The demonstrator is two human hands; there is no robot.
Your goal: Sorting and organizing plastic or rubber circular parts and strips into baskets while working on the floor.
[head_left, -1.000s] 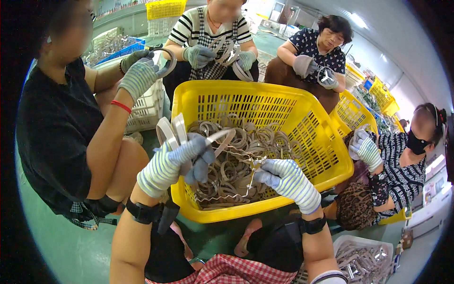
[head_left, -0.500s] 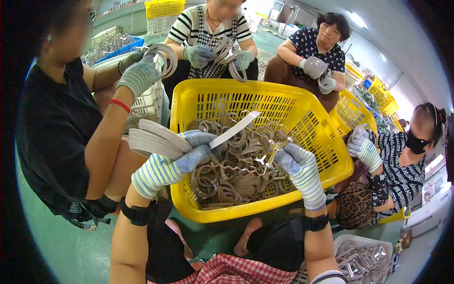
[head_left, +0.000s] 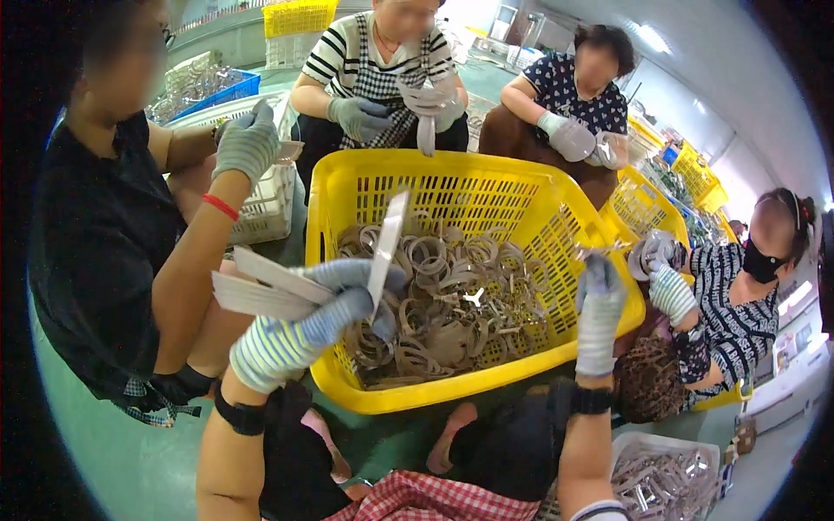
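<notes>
My left hand [head_left: 300, 326], in a striped work glove, grips a fanned stack of flat grey metal pieces [head_left: 269, 291]. Another flat metal strip [head_left: 387, 247] stands up between its thumb and fingers, over the left part of a yellow basket [head_left: 452, 395]. In the basket lies a heap of metal rings and scraps [head_left: 434, 321], with a small shiny Y-shaped piece [head_left: 473, 298] on top. At the basket's right wall, my gloved right hand [head_left: 599, 313] is raised with fingers pinched together. A thin shiny metal scrap [head_left: 604, 249] shows at its fingertips, slightly blurred.
Several gloved co-workers sit around the basket, handling metal rings [head_left: 423, 104]. At the left is a white crate [head_left: 265, 204]. A pale crate of metal parts [head_left: 665, 443] sits at my lower right. More yellow baskets [head_left: 638, 204] are behind on the right.
My right hand has moved right and up, from over the heap to the basket's right wall, carrying the metal scrap. The strip in my left hand has tilted more upright.
</notes>
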